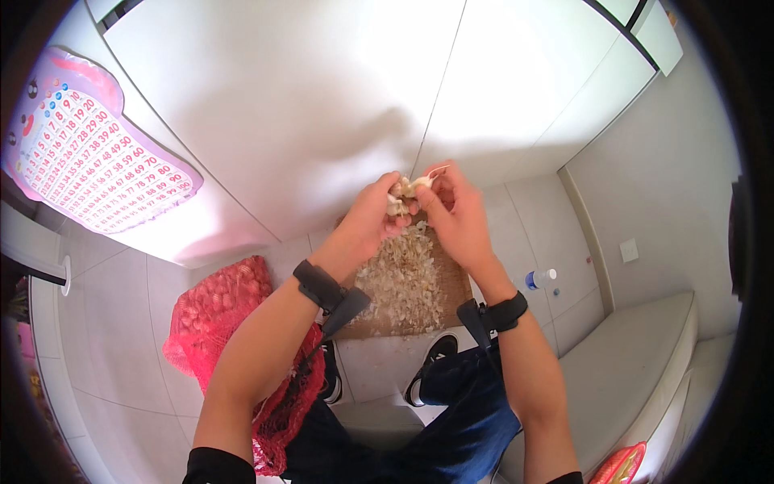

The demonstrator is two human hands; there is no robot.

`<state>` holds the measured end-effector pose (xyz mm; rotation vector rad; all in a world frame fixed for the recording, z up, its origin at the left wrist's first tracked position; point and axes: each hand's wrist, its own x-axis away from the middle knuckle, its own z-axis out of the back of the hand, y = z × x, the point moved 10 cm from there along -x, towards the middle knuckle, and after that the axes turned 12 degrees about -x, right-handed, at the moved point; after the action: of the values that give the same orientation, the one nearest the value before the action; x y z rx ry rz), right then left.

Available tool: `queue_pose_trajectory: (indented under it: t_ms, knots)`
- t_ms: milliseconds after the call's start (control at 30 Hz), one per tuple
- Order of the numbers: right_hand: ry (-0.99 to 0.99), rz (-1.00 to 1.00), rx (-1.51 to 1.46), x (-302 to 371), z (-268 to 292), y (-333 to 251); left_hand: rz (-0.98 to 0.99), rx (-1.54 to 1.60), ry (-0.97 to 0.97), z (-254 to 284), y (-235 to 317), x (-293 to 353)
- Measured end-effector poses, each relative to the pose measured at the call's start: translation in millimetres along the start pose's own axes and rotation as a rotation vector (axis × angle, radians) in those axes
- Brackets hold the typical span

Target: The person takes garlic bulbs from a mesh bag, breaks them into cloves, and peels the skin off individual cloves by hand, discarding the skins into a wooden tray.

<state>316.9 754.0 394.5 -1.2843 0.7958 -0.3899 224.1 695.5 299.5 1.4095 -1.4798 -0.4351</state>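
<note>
Both hands meet at mid-view over a pile of papery garlic skins [403, 278] on a brown board [458, 297]. My left hand [372, 216] is closed around pale garlic [395, 206], partly hidden by its fingers. With thumb and fingertips, my right hand [458, 211] pinches another whitish piece of garlic [421, 187] right beside it. Whether the two pieces are still joined I cannot tell. By my left forearm lies a red mesh bag [222, 294] full of garlic bulbs, its loose netting trailing toward my leg.
White cabinet fronts [322, 97] rise just beyond my hands, with a pink number chart [105, 153] at left. A small bottle [540, 279] lies on the tiled floor at right. A padded grey bench [621, 363] runs along the right side; my shoes [439, 351] flank the board's near edge.
</note>
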Motion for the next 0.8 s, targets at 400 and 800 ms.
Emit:
queue_pose_trajectory:
  t_ms: [400, 800]
  knots:
    - [0.159, -0.492, -0.518, 12.5, 25.6, 52.9, 0.001, -0.258, 0.124, 35.0, -28.9, -27.5]
    - [0.207, -0.646, -0.718, 22.4, -1.0, 83.3, 0.097, -1.76, 0.067, 137.2, -240.8, -75.3]
